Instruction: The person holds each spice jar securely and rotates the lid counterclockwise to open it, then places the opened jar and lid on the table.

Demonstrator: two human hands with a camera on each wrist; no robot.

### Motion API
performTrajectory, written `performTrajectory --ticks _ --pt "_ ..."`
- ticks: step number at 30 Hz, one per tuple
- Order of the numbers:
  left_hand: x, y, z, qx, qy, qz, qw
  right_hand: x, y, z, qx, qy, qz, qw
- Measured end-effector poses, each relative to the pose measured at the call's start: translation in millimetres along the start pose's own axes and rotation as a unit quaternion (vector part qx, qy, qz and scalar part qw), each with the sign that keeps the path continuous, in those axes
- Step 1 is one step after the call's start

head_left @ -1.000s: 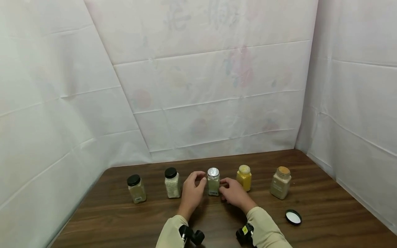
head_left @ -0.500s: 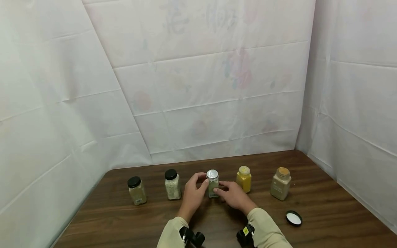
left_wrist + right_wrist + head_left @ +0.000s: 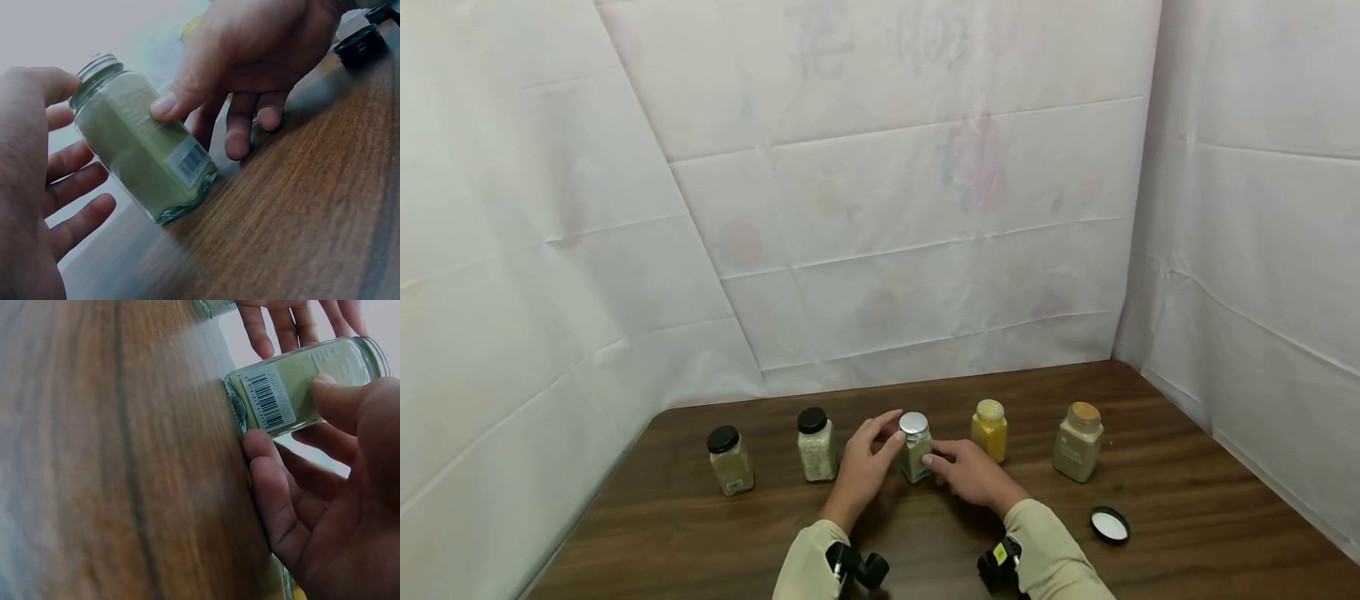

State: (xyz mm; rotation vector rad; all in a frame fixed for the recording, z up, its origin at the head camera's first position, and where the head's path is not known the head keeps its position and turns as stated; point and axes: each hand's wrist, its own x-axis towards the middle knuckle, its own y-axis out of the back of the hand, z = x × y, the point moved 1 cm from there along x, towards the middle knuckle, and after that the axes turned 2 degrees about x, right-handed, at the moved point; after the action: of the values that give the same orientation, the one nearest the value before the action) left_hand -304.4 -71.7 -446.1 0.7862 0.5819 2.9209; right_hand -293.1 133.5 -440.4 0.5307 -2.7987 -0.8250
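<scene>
A glass spice jar (image 3: 913, 458) of pale green powder has a silver top and stands between both hands. My right hand (image 3: 973, 477) pinches its lower body, the thumb across the front beside the barcode label (image 3: 267, 400) and the other fingers behind. On the other side my left hand (image 3: 859, 471) stays loosely spread; in the left wrist view its uppermost finger (image 3: 59, 84) reaches the threaded neck, while the lower fingers fan out beside the glass. The jar's base is close to the wooden table (image 3: 925, 542).
Two black-capped jars stand to the left, one pale (image 3: 817, 450) and one olive (image 3: 732, 467). Right of the hands are a yellow jar (image 3: 989, 435) and a larger beige jar (image 3: 1078, 450) with an orange-brown top. A black lid (image 3: 1109, 526) lies white side up at front right.
My right hand has closed in from beside the jar and now pinches it. The jar has turned slightly, and my left hand has come nearer its neck.
</scene>
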Motion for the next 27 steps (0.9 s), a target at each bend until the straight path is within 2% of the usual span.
performTrajectory --ticks 6,11,16,19,23,27 --pt "2.1 1.0 4.2 0.003 0.019 -0.057 0.9982 -3.5 2.6 3.0 0.012 0.007 -0.021 0.9997" --pt "5.4 4.1 11.5 -0.033 0.035 -0.094 0.9944 -3.2 5.2 3.1 0.014 0.016 -0.034 0.9992" --pt "6.9 4.7 2.8 -0.08 0.048 -0.128 0.9873 -2.6 6.3 2.0 0.009 0.022 -0.047 0.9986" --pt "6.5 4.8 -3.2 -0.106 0.045 -0.153 0.9814 -3.0 5.3 2.6 0.01 0.014 -0.048 0.9987" --pt "6.9 4.6 -5.6 -0.132 0.034 -0.169 0.9761 -3.0 5.5 2.5 0.011 0.006 -0.045 0.9989" --pt "8.0 4.5 -6.3 -0.134 0.031 -0.166 0.9764 -2.6 5.5 1.5 0.014 0.005 -0.044 0.9989"
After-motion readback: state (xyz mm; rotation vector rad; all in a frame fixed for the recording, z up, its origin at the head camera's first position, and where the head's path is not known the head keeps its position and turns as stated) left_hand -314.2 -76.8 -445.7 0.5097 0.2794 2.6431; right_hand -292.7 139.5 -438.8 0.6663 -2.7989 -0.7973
